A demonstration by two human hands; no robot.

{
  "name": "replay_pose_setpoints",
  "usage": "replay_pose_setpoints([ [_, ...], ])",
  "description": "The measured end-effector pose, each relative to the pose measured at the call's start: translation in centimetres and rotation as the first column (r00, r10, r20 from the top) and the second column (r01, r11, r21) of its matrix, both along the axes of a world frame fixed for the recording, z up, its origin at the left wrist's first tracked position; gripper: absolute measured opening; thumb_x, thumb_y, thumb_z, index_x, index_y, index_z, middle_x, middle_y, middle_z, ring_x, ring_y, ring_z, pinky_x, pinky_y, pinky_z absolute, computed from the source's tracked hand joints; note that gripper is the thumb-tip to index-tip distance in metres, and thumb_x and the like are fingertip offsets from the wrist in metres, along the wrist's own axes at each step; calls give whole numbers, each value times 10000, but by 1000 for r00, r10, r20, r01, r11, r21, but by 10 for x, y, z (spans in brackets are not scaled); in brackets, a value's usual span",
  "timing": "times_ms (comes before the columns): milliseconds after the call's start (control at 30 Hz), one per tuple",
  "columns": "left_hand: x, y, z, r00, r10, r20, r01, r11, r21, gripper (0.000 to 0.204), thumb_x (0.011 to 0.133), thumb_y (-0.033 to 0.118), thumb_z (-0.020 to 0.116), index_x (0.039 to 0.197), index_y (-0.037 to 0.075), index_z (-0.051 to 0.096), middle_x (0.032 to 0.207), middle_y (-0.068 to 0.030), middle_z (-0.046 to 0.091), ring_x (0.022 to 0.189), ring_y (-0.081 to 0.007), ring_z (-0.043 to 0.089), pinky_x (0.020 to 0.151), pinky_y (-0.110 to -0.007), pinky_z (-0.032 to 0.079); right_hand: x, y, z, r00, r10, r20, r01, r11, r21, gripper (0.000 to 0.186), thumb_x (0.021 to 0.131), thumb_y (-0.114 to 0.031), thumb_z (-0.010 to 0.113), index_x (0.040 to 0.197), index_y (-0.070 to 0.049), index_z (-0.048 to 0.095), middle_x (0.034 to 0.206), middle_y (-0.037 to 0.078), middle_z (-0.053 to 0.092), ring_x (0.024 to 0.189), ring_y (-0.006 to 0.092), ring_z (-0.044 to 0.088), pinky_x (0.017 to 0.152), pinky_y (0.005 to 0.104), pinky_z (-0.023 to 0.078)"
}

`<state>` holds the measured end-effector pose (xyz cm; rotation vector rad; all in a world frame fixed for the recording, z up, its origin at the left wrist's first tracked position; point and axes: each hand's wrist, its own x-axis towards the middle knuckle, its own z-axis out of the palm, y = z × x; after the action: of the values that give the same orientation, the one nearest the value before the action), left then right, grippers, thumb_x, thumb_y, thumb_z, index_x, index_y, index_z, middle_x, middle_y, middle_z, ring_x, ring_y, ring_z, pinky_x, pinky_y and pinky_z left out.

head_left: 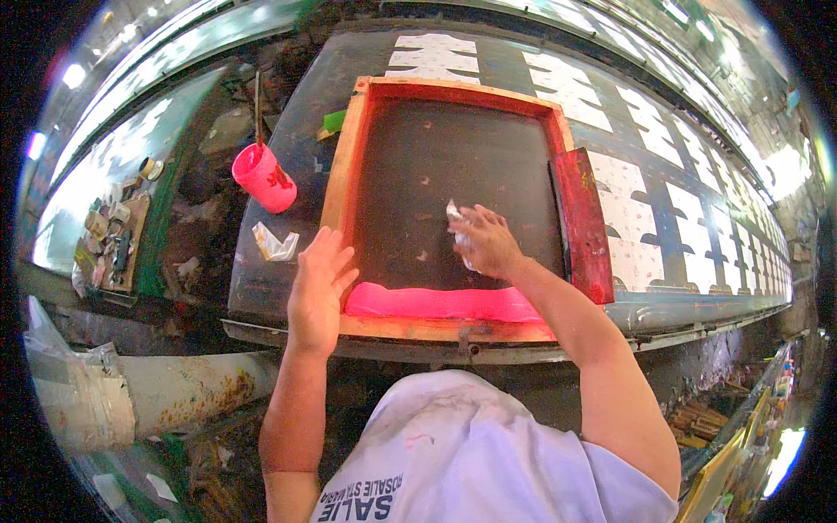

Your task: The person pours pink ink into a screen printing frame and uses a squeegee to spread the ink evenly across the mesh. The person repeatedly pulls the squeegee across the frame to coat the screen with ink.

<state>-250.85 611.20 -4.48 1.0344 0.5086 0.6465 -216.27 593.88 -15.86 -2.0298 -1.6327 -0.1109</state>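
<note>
A wooden screen-printing frame (pixel 337 179) lies on the dark table, with dark mesh (pixel 462 148) stretched inside it. Small pale marks show on the mesh. Along the frame's near side runs a thick band of bright pink ink (pixel 436 303). My right hand (pixel 495 246) is over the middle of the mesh, its fingers closed on a crumpled white wipe (pixel 452 213); whether this is paper or cloth I cannot tell. By the frame's near left corner my left hand (pixel 319 288) is held up with fingers stretched and nothing in it. A red-stained squeegee (pixel 586 228) leans on the frame's right side.
Left of the frame stands a pink-coated container (pixel 264 179) with a stick in it, and a folded white scrap (pixel 275 242) lies nearer me. White cut fabric pieces (pixel 619 253) run along the table to the right and behind. A large pipe (pixel 192 392) is at lower left.
</note>
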Motion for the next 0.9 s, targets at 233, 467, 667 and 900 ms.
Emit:
replay_pose_setpoints([
  [233, -45, -8, 4, 985, 137, -108, -116, 977, 177, 857, 1177, 660, 458, 1787, 70, 342, 1805, -236, 407, 1574, -378, 508, 1302, -549, 364, 49, 17, -1, 992, -129, -9, 129, 990, 55, 428, 1006, -164, 803, 1430, -199, 761, 1516, 148, 683, 1450, 440, 624, 1183, 583, 519],
  [467, -16, -11, 12, 907, 420, -41, -391, 872, 293, 931, 1155, 694, 502, 1828, 116, 219, 1827, -189, 393, 1563, -409, 527, 1302, -580, 382, -97, 157, 91, 589, 448, -673, 5, 830, 557, 337, 1114, -201, 734, 1403, -29, 752, 1207, 105, 818, 984, 204, 785, 857, 378, 657],
  [667, -18, 43, -8, 803, 590, 82, -579, 742, 338, 723, 1211, 531, 501, 1793, 148, 305, 1772, -166, 437, 1611, -299, 471, 1305, -467, 434, -286, 225, 132, 493, 683, -539, -320, 719, 618, 739, 1202, -585, 332, 1644, -30, 539, 1630, 291, 563, 1538, 455, 516, 1310, 545, 363],
  [900, -73, 104, -47, 648, 761, -26, -378, 351, 857, 467, 1188, 269, 635, 1594, 44, 584, 1654, -177, 579, 1441, -290, 632, 1228, -429, 520, -302, 225, 111, 556, 593, -582, -601, 771, 211, 1097, 1076, -844, 268, 1801, -22, 249, 1818, 356, 285, 1700, 541, 253, 1372, 671, 169],
])
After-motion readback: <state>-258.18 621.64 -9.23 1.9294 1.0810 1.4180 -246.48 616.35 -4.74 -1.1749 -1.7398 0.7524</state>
